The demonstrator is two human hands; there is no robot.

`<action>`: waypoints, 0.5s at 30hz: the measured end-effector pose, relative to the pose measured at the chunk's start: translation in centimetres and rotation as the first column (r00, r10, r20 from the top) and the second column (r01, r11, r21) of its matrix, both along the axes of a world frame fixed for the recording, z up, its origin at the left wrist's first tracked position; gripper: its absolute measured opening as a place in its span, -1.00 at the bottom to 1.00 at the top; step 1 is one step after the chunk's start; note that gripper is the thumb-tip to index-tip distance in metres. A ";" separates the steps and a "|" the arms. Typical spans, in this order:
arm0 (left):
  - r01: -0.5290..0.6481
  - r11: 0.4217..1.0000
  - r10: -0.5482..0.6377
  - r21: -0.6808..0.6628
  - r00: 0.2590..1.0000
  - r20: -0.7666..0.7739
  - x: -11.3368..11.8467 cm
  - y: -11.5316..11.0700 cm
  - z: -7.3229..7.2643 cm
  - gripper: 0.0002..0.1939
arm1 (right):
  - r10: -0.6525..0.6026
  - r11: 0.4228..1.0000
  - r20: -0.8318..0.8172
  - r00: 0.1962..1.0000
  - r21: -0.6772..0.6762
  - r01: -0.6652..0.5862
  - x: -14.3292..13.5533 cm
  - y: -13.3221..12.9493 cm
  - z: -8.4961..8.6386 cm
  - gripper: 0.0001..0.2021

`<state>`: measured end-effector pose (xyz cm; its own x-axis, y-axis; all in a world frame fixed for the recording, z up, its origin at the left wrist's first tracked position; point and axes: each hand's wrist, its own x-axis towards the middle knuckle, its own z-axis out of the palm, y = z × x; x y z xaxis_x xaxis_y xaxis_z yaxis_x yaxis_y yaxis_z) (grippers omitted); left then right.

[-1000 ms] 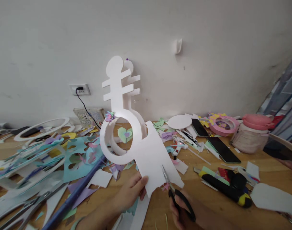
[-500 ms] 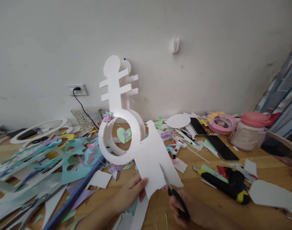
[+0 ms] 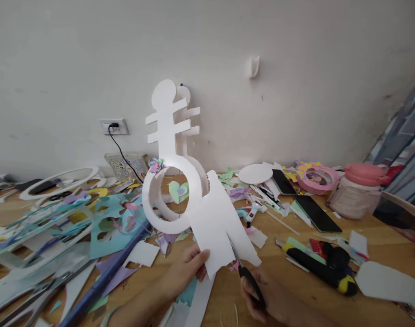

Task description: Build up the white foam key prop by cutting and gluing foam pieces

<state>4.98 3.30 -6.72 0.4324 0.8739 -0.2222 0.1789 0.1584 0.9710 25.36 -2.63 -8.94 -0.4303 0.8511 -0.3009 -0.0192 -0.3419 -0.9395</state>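
Note:
A white sheet [image 3: 212,227] with a ragged lower edge is pinched at its lower left by my left hand [image 3: 188,268]. My right hand [image 3: 258,295] grips black-handled scissors [image 3: 243,272], whose blades lie in a slit in the sheet's right part. The strip right of the slit hangs slightly apart. Behind the sheet stands a white cutout shape [image 3: 168,131] with a ring at its base, a round top and short side bars. A small paper flower [image 3: 156,165] sits on the ring, and a green heart [image 3: 178,192] shows through its opening.
Large scissors [image 3: 53,288], a blue rod [image 3: 108,272] and coloured paper scraps [image 3: 110,222] lie at the left. Toward the right are two phones [image 3: 317,213], a glue gun [image 3: 252,213], a yellow-black cutter [image 3: 316,268], pink tape [image 3: 318,179] and a pink-lidded jar [image 3: 355,193].
The slit in the sheet has opened wider, and the scissor blades look closer together. The whole view has shifted slightly, with the background things now a little further right.

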 end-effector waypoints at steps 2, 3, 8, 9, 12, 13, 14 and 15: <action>-0.023 1.000 0.023 -0.016 1.000 0.021 0.1 0.1 -0.4 -0.42 | 0.020 1.000 0.007 1.000 0.011 -0.020 0.0 -0.1 0.3 -0.30; -0.028 0.999 0.029 -0.026 0.999 0.030 0.2 0.1 -0.5 -0.40 | 0.023 1.000 0.007 1.000 0.011 -0.024 0.0 -0.1 0.4 -0.29; -0.051 0.997 0.051 -0.049 0.999 0.006 0.5 -0.4 0.4 -0.38 | 0.023 1.000 -0.003 1.000 -0.002 -0.023 0.4 0.0 -1.4 -0.29; -0.058 0.997 0.057 -0.047 0.998 -0.010 0.5 -0.5 0.7 -0.39 | 0.050 0.999 -0.010 0.999 0.001 -0.050 0.5 0.1 -1.9 -0.30; -0.030 0.999 0.029 -0.022 0.999 -0.031 0.4 -0.7 1.3 -0.42 | 0.147 0.989 -0.078 0.986 -0.006 -0.148 1.0 0.3 -3.0 -0.30; -0.012 1.000 0.012 -0.015 1.000 -0.025 0.4 -0.7 1.4 -0.42 | 0.182 0.983 -0.106 0.978 -0.014 -0.184 1.1 0.3 -3.1 -0.29; -0.001 1.000 0.001 -0.010 1.000 -0.018 0.3 -0.6 1.4 -0.43 | 0.193 0.980 -0.124 0.973 -0.016 -0.196 1.2 0.3 -3.1 -0.29; 0.003 1.000 -0.003 -0.008 1.000 -0.012 0.2 -0.6 1.3 -0.43 | 0.188 0.982 -0.128 0.974 -0.008 -0.191 1.2 0.2 -3.0 -0.30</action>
